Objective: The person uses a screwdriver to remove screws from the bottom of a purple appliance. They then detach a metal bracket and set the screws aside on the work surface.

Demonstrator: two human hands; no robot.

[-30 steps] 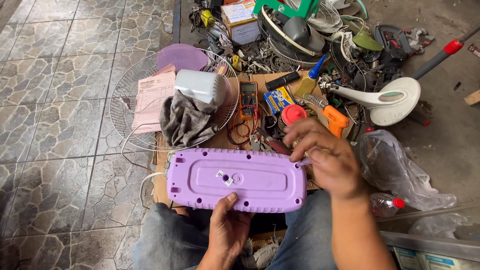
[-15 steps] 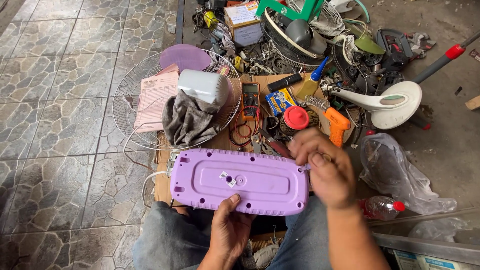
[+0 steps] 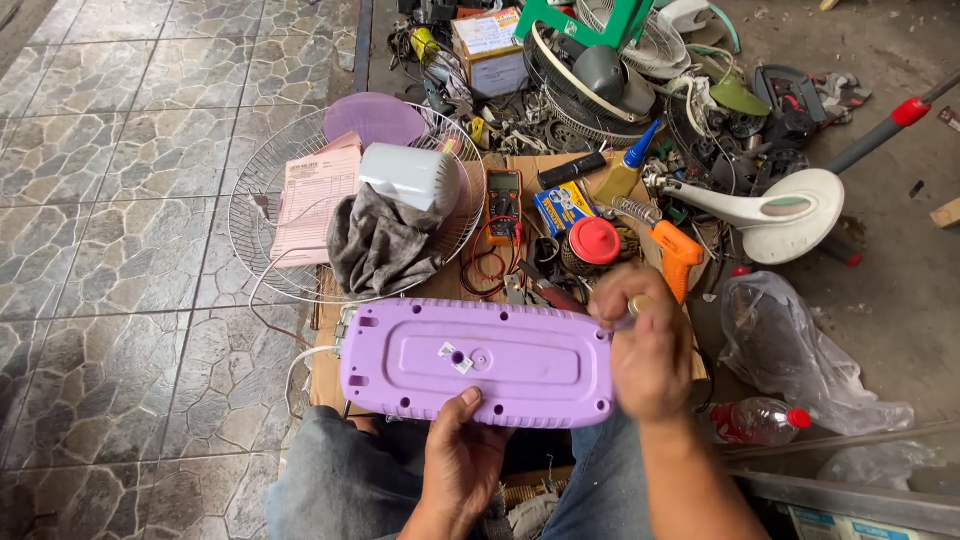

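We steady the purple housing on our lap, right hand now back at its right end.

Left hand point(image 3: 462, 462) pinches the purple plastic housing point(image 3: 478, 362) at its near edge; right hand point(image 3: 648, 345) has dropped from the clutter to the far-right corner, fingers curled together around something small, motion-blurred. Multimeter point(image 3: 503, 204) and orange tool point(image 3: 677, 255) lie beyond, untouched.

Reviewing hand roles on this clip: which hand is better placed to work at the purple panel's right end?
Right. The right hand is at the purple panel's right end, fingers bunched, while the left hand grips its near edge, steadying it.
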